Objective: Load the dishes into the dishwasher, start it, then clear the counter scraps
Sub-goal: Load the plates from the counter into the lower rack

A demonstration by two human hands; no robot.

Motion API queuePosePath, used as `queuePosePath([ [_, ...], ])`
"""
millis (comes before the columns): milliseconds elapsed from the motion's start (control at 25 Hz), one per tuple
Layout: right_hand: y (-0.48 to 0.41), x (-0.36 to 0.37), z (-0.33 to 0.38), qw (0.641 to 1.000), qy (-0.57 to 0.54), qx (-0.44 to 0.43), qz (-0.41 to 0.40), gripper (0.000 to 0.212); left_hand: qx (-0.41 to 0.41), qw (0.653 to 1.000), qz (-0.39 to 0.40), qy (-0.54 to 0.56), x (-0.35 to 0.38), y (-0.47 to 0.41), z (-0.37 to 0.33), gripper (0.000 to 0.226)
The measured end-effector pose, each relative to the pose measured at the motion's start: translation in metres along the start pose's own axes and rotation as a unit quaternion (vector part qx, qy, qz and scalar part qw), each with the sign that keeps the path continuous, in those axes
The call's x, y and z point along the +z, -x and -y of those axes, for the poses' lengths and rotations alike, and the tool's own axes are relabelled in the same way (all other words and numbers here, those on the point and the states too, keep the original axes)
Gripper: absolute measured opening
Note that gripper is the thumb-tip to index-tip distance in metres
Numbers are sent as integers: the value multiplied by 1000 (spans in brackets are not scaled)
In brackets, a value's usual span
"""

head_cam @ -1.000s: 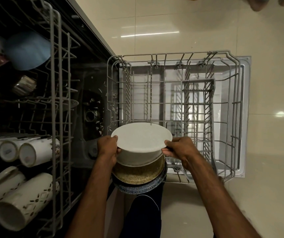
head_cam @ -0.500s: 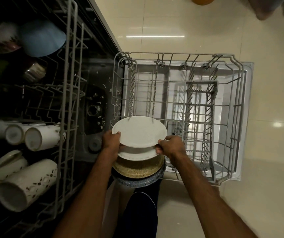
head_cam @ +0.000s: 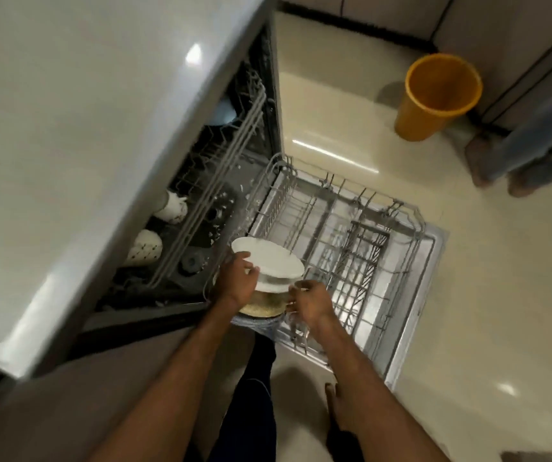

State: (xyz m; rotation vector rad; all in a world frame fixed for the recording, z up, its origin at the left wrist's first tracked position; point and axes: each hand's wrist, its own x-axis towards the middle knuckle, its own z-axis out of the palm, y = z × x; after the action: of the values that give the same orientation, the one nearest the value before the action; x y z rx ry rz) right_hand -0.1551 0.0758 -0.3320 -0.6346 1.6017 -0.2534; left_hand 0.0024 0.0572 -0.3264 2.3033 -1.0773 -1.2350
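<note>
Listing contents, with positions given from the lower rack (head_cam: 351,248), which is standing pulled out over the open dishwasher door (head_cam: 436,251).

Stack of plates: sitting at the lower rack's near-left corner, overlapping its rim. The top white plate (head_cam: 268,260) is tilting, lifted apart from a second white piece (head_cam: 273,285) beneath it. A speckled tan plate (head_cam: 261,307) and a blue-rimmed plate (head_cam: 251,323) are showing below only as slivers. Whatever is bearing the stack from underneath is lying hidden.

Left hand (head_cam: 238,283): its grip is closing on the top white plate's near-left rim, with fingers curling over the edge.

Right hand (head_cam: 309,301): its fingers (head_cam: 298,288) are curling beside the stack's right edge, above the lower rack's near rim. Motion blur is preventing any ruling on whether this grip is holding a plate or nothing.

Upper rack (head_cam: 224,151): lying left of the lower rack, mostly hiding under the tabletop (head_cam: 68,128). Pale mugs (head_cam: 173,208) and a blue bowl (head_cam: 226,111) are peeking out, and the rest is sitting in darkness.

Orange bin (head_cam: 438,95): standing on the floor beyond the lower rack.

Another person's feet (head_cam: 501,176): standing beyond the lower rack to the right, with the legs running out of frame.
</note>
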Motion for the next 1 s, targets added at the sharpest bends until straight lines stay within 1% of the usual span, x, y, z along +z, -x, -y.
queuePosePath([
  [80, 49, -11, 21, 999, 23, -44, 16, 7, 18, 1000, -15, 6, -18, 58, -17, 32],
  [120, 75, -15, 31, 998, 24, -60, 26, 5, 18, 1000, -20, 17, -29, 87, -23, 31],
  [200, 143, -19, 55, 994, 28, -96, 52, 10, 20, 998, -55, 30, -65, 153, -35, 27],
  [280, 206, -15, 71, 985, 60, -137, 85, 13, 22, 994, -98, 35, -107, 212, -41, 23],
  [320, 234, -8, 78, 978, 82, -159, 106, 14, 22, 991, -120, 56, -130, 239, -43, 21],
  [360, 260, 1, 83, 969, 104, -181, 129, 14, 22, 986, -145, 74, -154, 263, -41, 19],
  [480, 332, 66, 98, 933, 167, -237, 214, 14, 12, 961, -253, 111, -237, 333, -12, 18],
  [600, 397, 150, 99, 892, 215, -274, 286, 13, 0, 923, -353, 153, -312, 397, 41, 15],
  [720, 458, 230, 76, 852, 251, -299, 349, 13, 0, 880, -421, 221, -361, 462, 113, 14],
  [840, 515, 306, 32, 813, 296, -303, 400, 13, -32, 836, -482, 260, -389, 525, 199, 14],
  [1000, 576, 399, -45, 768, 344, -287, 458, 14, -88, 801, -527, 269, -422, 604, 308, 15],
])
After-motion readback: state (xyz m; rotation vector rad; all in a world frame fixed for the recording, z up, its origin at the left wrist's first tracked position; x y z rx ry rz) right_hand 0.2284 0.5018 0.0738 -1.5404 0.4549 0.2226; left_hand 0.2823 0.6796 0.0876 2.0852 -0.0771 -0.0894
